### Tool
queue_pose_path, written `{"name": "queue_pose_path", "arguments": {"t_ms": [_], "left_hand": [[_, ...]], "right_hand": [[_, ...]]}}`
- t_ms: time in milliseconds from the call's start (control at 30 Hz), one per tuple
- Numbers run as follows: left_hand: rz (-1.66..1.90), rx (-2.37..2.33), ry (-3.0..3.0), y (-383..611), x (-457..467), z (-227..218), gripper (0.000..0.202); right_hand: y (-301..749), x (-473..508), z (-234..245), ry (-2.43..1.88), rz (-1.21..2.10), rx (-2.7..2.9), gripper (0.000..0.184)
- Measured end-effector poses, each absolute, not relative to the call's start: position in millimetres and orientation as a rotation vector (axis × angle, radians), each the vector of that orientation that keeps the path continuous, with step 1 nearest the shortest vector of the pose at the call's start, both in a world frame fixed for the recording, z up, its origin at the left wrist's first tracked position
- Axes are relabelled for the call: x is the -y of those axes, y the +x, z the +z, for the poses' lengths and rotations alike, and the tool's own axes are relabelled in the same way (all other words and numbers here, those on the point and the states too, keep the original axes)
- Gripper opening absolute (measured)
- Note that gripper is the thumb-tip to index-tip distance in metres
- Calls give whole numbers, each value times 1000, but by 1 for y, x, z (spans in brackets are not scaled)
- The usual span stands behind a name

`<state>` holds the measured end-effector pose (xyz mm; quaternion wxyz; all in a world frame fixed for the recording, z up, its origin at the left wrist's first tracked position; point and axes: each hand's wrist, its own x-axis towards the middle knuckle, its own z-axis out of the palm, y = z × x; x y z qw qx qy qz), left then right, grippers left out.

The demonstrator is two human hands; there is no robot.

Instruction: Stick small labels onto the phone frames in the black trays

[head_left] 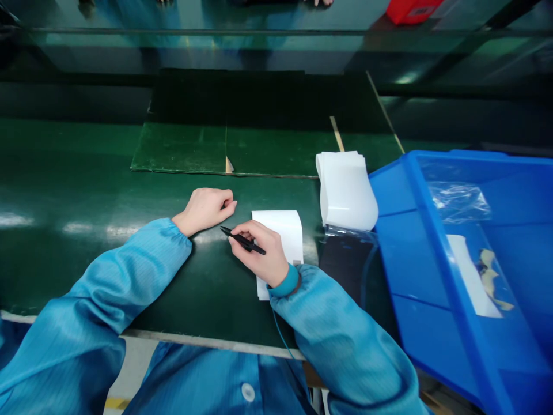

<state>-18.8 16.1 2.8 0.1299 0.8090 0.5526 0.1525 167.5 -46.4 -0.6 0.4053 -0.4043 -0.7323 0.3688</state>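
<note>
My right hand (263, 253) grips a black pen (246, 242), its tip pointing up and left, towards my other hand. Below that hand lies a white sheet of paper (280, 222), partly covered by the hand and wrist. A teal band circles the right wrist, with a thin cord running down from it. My left hand (205, 208) rests on the green tabletop (216, 288), loosely curled into a fist, with nothing visible in it. Right of the paper is a stack of white sheets (345, 190), curling over at its near end.
A blue plastic bin (427, 253) stands at the right, holding clear film (460, 202) and a white paper scrap (470, 276). Clear plastic (345, 259) lies below the stack. Dark green boards (276, 144) cover the back of the table. Beyond are other people's hands and a red container (412, 10).
</note>
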Motion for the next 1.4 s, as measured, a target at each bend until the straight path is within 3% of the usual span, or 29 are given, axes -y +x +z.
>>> {"name": "queue_pose_path", "arguments": {"t_ms": [1400], "left_hand": [[438, -1610, 2367, -20, -17, 3, 25]], "right_hand": [[167, 47, -3, -1150, 1003, 1634, 8]]}}
